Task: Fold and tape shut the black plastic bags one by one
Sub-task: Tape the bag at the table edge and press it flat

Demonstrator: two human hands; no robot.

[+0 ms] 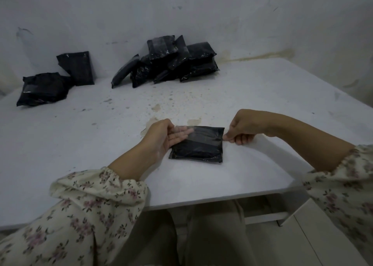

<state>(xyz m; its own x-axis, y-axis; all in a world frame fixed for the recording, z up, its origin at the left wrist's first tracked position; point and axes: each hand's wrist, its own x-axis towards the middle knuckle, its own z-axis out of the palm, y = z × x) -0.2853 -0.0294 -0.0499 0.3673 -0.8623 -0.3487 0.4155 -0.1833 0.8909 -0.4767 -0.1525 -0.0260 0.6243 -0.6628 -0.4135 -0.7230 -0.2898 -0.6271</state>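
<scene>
A folded black plastic bag [198,147] lies flat on the white table [101,144] near its front edge. A strip of clear tape [193,133] stretches across the bag's upper part. My left hand [163,138] holds the tape's left end, fingers lying under and along it at the bag's left edge. My right hand [241,129] pinches the tape's right end at the bag's top right corner.
A heap of several black bags [171,61] rests against the back wall. Another small group of black bags [54,79] sits at the back left. The table's front edge [222,198] runs just below my forearms. The tabletop is stained near the bag.
</scene>
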